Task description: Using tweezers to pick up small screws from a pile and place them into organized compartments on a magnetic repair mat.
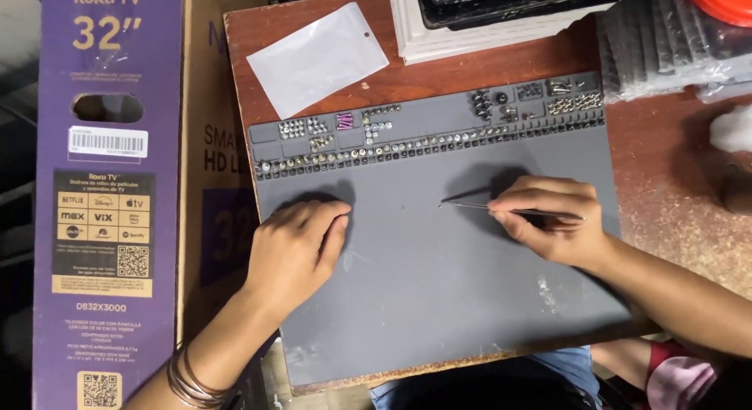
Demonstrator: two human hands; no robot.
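We observe the fingers (523, 208) of the right hand (552, 220) pinched closed around a pair of thin, dark metal tweezers (513, 211). The tweezers lie nearly level, their pointed tips aimed toward the left and resting at or just above the flat grey silicone work mat (439, 300); we cannot tell whether the tips grip anything, as any part there is too small to make out. The tool is slender and straight, with a dull sheen along its length, and its rear end projects past the knuckles toward the right.

The left hand (296, 249) rests palm down on the mat, fingers loosely curled and holding nothing, well apart from the tweezers. A stack of thin metal bangles (188, 382) sits on that wrist.

The mat covers most of the worn reddish-brown wooden surface (666, 183). Along its far edge run moulded compartments filled with small silver screws (301, 128) and a few purple ones (345, 121), with a long row of single screws below them.

Beyond the mat lies a clear, empty plastic zip bag (317, 59), and next to it a white tray frame (439, 38). To the left of the surface stands a tall purple cardboard television box (110, 183).
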